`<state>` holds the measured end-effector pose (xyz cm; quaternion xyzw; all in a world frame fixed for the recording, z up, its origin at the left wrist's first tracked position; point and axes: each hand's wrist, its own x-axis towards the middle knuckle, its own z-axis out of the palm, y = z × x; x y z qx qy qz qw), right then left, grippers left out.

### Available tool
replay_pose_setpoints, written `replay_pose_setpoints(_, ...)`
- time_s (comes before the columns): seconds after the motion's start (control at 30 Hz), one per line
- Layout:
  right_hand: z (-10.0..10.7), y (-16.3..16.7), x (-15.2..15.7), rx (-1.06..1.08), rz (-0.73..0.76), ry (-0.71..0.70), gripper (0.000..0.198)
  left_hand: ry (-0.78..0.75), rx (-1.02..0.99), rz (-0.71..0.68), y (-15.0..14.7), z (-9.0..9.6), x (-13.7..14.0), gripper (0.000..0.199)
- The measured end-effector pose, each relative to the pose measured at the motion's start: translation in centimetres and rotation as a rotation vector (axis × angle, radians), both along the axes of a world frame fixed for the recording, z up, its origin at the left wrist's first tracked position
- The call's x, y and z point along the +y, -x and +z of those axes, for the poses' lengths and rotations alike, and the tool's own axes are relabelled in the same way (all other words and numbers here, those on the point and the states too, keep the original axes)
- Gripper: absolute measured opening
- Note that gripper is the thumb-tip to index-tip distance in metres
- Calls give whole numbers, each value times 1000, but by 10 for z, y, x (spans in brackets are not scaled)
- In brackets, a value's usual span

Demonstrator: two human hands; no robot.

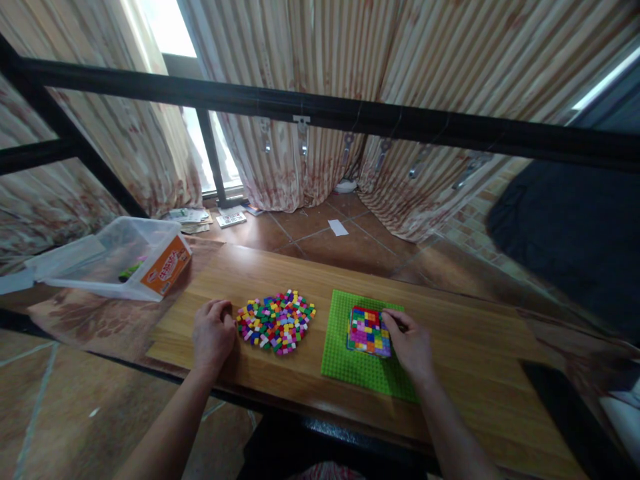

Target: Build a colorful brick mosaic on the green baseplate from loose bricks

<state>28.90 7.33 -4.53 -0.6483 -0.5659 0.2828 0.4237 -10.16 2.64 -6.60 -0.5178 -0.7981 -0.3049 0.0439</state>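
The right hand (412, 341) is bending over the corner of the brick stack (369, 332) on the green baseplate (336, 363), ideally pressing squarely, while the left hand (214, 335) is curling beside the loose bricks (278, 323), whether either is gripping remaining unclear.

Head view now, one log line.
left hand: beside multicoloured brick pile; right hand: at multicoloured brick block; block: on green studded baseplate

Loose bricks (277, 321): mixed pink, yellow, green, blue, red, white, purple. Baseplate (345, 370): bright green, studded grid. Block stack (370, 331): multicoloured patchwork top, red patch along far edge. Tabletop (475, 373): brown wood grain. Curtains (320, 53) facing me: beige stripes, reddish blotches. Rail (350, 113): black. Bin (105, 288): clear, orange label (167, 265), white lettering. Floor tiles (315, 227): reddish brown, paler grout lines.
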Motion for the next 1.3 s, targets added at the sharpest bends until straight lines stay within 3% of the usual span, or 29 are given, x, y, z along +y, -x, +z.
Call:
replay_pose_setpoints(0.2,0,0,-1,21,-11,-10,39,7,-13,-1,0,2,0,26)
replay_pose_setpoints(0.43,2,-1,-2,82,1,72,48,-15,-25,-10,-1,3,0,24)
replay_pose_setpoints(0.97,-9,3,4,155,-64,101,42,4,-82,-16,-6,7,-2,26)
replay_pose_setpoints(1.1,-12,-2,7,180,-17,94,41,-10,-93,-4,-6,5,-2,26)
replay_pose_setpoints(1.2,-5,-5,3,97,-41,77,41,-24,-103,-4,-6,4,-2,25)
replay_pose_setpoints(1.3,12,6,-13,9,-145,-26,42,-25,-117,-5,-6,2,-2,24)
